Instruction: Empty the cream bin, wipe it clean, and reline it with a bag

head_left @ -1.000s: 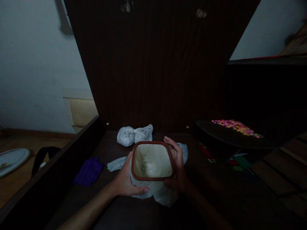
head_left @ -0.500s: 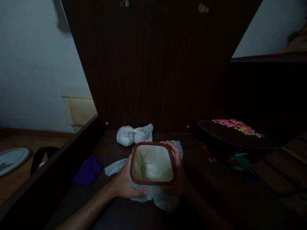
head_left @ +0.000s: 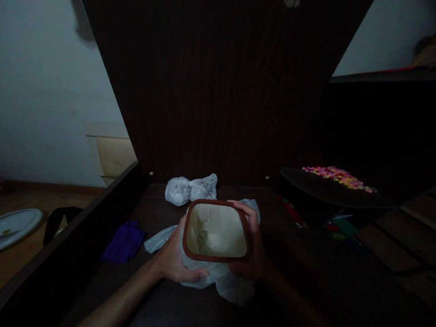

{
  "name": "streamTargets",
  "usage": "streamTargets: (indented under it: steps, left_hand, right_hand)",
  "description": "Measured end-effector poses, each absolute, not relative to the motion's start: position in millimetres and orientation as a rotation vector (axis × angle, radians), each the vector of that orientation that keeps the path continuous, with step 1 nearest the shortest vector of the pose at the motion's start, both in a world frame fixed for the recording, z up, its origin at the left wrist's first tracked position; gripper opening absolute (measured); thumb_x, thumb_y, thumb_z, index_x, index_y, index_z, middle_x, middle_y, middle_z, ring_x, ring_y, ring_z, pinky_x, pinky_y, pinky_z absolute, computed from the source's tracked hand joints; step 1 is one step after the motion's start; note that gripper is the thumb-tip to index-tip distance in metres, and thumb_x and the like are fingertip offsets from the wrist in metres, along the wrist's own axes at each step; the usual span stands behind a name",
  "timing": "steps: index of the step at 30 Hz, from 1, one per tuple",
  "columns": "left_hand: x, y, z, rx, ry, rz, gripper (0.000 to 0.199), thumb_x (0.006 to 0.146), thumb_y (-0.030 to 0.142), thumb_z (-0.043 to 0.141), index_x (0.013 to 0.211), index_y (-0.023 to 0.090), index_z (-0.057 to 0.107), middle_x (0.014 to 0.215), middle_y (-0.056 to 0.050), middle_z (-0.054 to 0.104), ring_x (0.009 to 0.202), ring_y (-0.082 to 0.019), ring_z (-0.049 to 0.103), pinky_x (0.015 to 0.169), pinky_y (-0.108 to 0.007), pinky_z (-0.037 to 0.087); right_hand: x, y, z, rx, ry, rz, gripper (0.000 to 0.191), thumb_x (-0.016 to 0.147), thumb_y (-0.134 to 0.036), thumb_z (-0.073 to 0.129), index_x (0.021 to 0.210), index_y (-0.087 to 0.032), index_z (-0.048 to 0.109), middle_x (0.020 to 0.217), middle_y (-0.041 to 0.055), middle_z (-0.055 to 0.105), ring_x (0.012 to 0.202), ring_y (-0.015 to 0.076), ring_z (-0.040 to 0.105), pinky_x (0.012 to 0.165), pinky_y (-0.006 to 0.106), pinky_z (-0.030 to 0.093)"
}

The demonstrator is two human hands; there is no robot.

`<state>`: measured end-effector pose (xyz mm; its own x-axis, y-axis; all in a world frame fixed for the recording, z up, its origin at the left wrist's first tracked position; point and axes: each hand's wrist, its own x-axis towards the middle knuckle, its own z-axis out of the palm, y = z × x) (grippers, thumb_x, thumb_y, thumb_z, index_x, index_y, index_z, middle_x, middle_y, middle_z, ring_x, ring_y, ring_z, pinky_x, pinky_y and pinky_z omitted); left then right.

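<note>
A small bin with a brown rounded-square rim (head_left: 214,260) stands in front of me, its mouth tilted up toward the camera. A whitish plastic bag (head_left: 235,288) lines it and hangs out below the rim in loose folds. My left hand (head_left: 175,261) grips the bin's left side, thumb along the front over the bag. My right hand (head_left: 255,247) wraps the right side, with fingers at the back corner and thumb under the front rim. Behind the bin lies a bunched, knotted white plastic bag (head_left: 190,190). The bin's base is hidden.
A folded purple cloth (head_left: 124,243) lies to the left on the dark wooden surface, beside a raised side board (head_left: 68,243). On the right, a dark shelf (head_left: 306,186) carries a heap of small pink and yellow pieces (head_left: 340,177). A dark panel (head_left: 218,100) rises behind.
The bin has shifted very slightly left, with both hands still around it. The loose bag below the rim has moved a little. The camera view has tilted slightly.
</note>
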<state>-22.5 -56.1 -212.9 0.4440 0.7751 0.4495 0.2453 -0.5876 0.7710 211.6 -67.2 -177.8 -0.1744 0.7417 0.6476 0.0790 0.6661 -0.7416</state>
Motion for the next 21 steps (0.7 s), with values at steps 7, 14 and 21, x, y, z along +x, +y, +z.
streamTargets:
  steps: [7,14,21]
  left_hand:
    - [-23.7,-56.4,-215.1,2.107,0.8,1.147,0.117,0.062,0.054,0.082,0.158,0.03,0.021,0.146,-0.012,0.05,0.132,-0.046,0.051,0.112,-0.064,0.044]
    - [-23.8,-54.8,-215.8,2.072,0.855,1.118,0.117,0.059,0.056,0.083,0.156,0.029,0.025,0.148,-0.014,0.047,0.136,-0.045,0.048,0.115,-0.065,0.04]
    - [-25.3,-53.0,-217.6,2.138,0.826,1.147,0.12,0.059,0.057,0.084,0.156,0.024,0.021,0.142,-0.016,0.05,0.128,-0.041,0.054,0.11,-0.059,0.046]
  right_hand:
    - [213.5,-65.8,-174.8,-0.702,-1.739,0.594,0.093,0.068,-0.08,0.067,0.137,-0.023,0.043,0.135,0.0171,0.05,0.128,0.0398,0.05,0.1,0.053,0.047]
    - [217.2,-62.4,-175.0,-0.686,-1.74,0.594,0.081,0.068,-0.079,0.068,0.125,-0.025,0.05,0.14,0.0167,0.047,0.128,0.0386,0.05,0.1,0.053,0.045]
    - [219.2,-59.8,-172.3,-0.643,-1.65,0.706,0.071,0.067,-0.079,0.07,0.111,-0.025,0.055,0.139,0.0152,0.052,0.124,0.0373,0.055,0.098,0.05,0.047]
